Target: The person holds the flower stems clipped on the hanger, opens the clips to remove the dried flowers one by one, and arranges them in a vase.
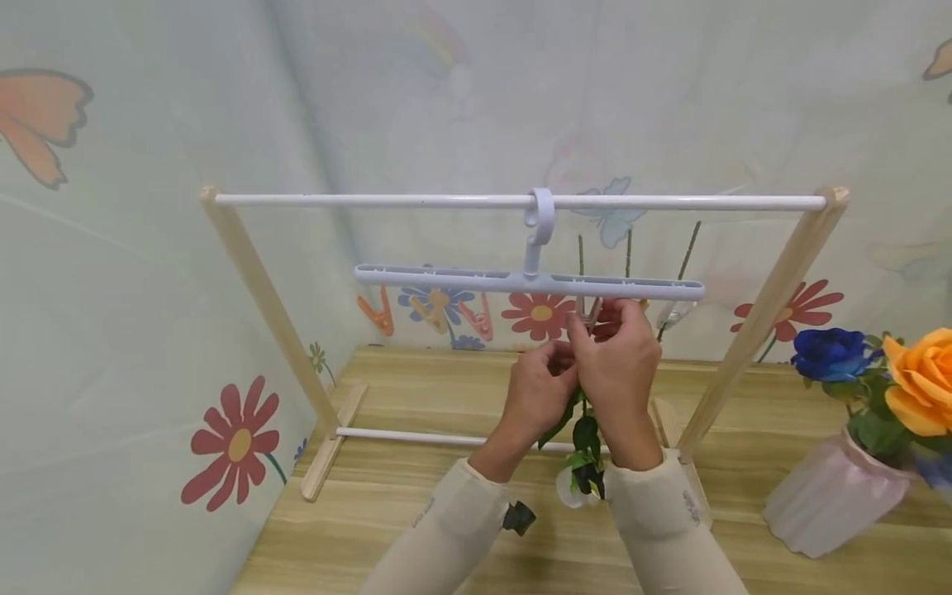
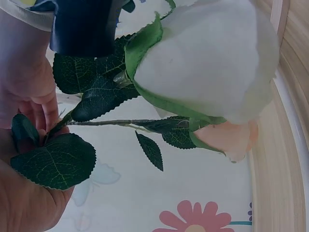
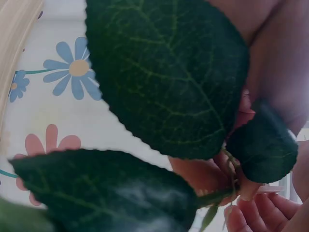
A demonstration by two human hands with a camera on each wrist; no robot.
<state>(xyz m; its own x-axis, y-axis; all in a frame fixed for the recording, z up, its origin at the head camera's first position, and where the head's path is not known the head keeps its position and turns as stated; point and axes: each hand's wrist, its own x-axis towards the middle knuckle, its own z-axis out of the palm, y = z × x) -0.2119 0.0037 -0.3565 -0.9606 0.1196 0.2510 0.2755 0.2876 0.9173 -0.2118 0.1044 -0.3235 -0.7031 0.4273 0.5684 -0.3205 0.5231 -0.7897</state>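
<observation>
A white hanger (image 1: 461,279) with a row of clips hangs from the rack's top rod. My left hand (image 1: 537,392) pinches the leafy stem of an upside-down artificial white rose (image 2: 207,63), whose bloom points down. At a pale clip (image 1: 587,310) under the hanger, my right hand (image 1: 619,364) grips with thumb and fingers; the fingertips are partly hidden. The stem's bare end rises behind the hanger bar. Dark green leaves (image 3: 169,72) cover much of the right wrist view. A peach rose (image 2: 227,137) shows behind the white one.
The wooden rack (image 1: 766,322) stands on a wood-grain table (image 1: 416,512). Orange (image 1: 378,312), yellow and pink clips hang at the left. Another pale clip (image 1: 675,312) holds a stem at the right. A pink-white vase (image 1: 836,496) with blue and orange roses stands right of the rack.
</observation>
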